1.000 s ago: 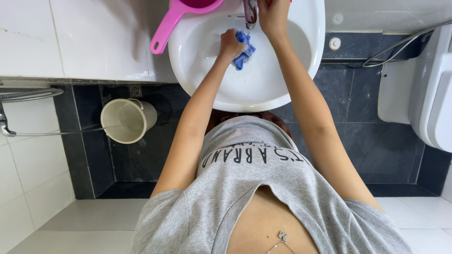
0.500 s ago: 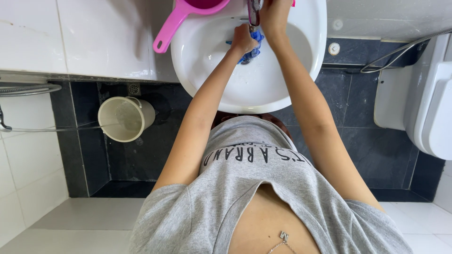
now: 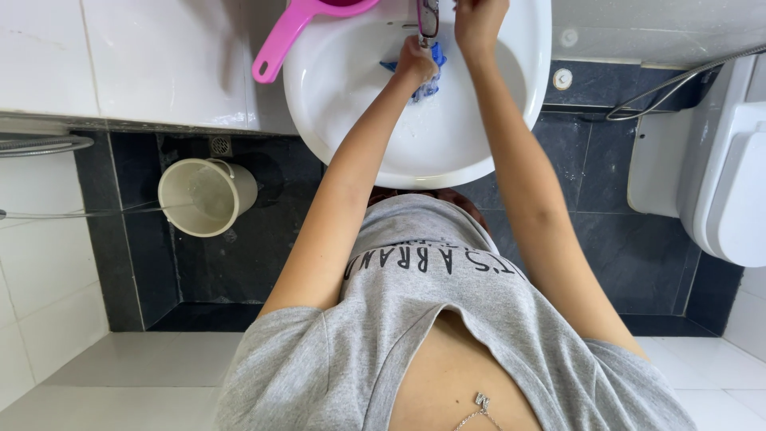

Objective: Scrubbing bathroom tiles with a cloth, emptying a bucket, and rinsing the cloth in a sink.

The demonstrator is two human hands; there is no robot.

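Over a white basin point(image 3: 335, 104), the left hand point(image 3: 416, 62) is closed on a blue cloth point(image 3: 429, 73) pressed low against the chrome tap point(image 3: 428, 17), while the right hand point(image 3: 479, 20) grips something at the frame's top edge, unclear what. The pink scoop point(image 3: 289, 36) perched on the rim could be knocked off by an elbow, and splashes might slick the pale floor tiles point(image 3: 120, 375). No packages or signs show; only dark lettering across the grey shirt point(image 3: 415, 319).

The cloth point(image 3: 427, 70) is blue, the basin point(image 3: 479, 120) white. The scoop point(image 3: 295, 32) at eleven o'clock is pink, the bucket point(image 3: 206, 195) cream.
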